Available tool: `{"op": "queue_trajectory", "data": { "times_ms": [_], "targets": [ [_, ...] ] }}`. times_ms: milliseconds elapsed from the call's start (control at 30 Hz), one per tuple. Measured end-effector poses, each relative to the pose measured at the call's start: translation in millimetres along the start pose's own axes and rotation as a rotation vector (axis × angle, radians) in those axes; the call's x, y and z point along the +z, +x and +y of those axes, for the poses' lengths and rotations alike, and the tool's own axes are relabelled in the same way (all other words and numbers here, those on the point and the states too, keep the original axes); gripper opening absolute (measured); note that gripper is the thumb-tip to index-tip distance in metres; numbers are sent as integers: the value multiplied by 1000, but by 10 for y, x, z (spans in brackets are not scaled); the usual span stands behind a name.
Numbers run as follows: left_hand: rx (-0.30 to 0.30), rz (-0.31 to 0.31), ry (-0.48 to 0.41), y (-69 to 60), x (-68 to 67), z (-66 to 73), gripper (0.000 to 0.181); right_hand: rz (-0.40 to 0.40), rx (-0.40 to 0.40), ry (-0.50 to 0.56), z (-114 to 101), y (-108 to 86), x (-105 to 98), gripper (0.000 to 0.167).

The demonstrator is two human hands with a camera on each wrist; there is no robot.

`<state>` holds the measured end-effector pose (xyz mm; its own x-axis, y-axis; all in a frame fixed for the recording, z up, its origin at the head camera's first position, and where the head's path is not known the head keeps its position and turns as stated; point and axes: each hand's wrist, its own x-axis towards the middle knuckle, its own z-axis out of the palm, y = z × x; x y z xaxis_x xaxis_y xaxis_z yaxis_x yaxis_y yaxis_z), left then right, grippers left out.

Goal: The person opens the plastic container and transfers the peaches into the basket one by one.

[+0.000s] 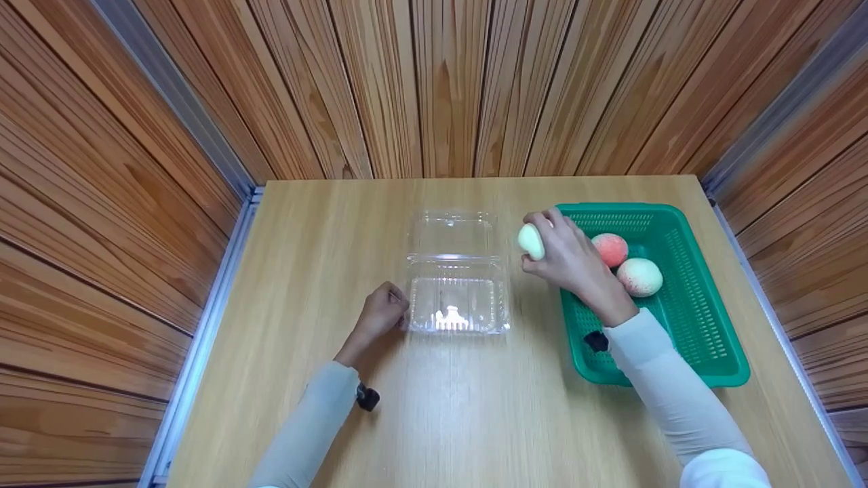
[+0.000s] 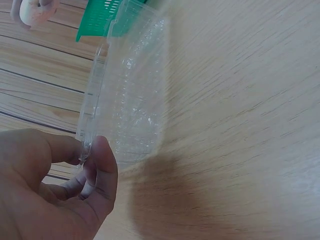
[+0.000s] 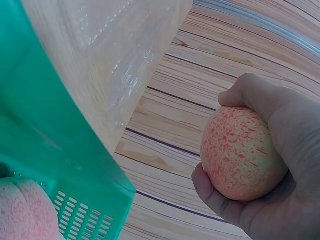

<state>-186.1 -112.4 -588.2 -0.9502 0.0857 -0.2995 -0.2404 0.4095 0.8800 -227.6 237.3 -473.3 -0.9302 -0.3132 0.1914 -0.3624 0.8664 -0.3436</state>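
A clear plastic clamshell container (image 1: 456, 298) lies opened out on the table, its lid (image 1: 453, 232) folded back toward the far side. My left hand (image 1: 385, 308) pinches the container's left rim between thumb and fingers, as the left wrist view shows. In my right hand (image 1: 566, 251) is a peach (image 3: 242, 152), pale with red speckles, gripped between thumb and fingers. That hand is raised near the left edge of the green basket (image 1: 722, 332). Inside the basket sit a redder peach (image 1: 609, 249) and a paler peach (image 1: 640, 277); the right forearm hides part of the basket.
The light wooden table (image 1: 461, 420) carries the container in the middle and the basket on the right. Wood-plank walls (image 1: 447, 88) stand at the back and both sides, with metal rails (image 1: 203, 332) along the table's sides.
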Motion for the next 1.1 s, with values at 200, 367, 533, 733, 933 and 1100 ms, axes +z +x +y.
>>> {"op": "queue_trajectory", "data": {
  "times_ms": [200,367,533,733,933,1100],
  "targets": [
    [-41,10,8,10,8,0,9,-3,18,8,33,-2,-17,60],
    [-45,11,1,9,10,-2,9,-8,43,11,63,0,-32,60],
    [-32,15,0,15,5,9,9,-20,68,17,96,21,-39,60],
    [-9,18,-16,19,8,5,7,-36,111,31,129,32,-47,61],
    [9,17,-15,24,13,-25,5,-8,96,23,183,43,-43,60],
    [15,20,-9,25,16,-34,5,-3,95,28,241,47,-37,61]
  ]
}}
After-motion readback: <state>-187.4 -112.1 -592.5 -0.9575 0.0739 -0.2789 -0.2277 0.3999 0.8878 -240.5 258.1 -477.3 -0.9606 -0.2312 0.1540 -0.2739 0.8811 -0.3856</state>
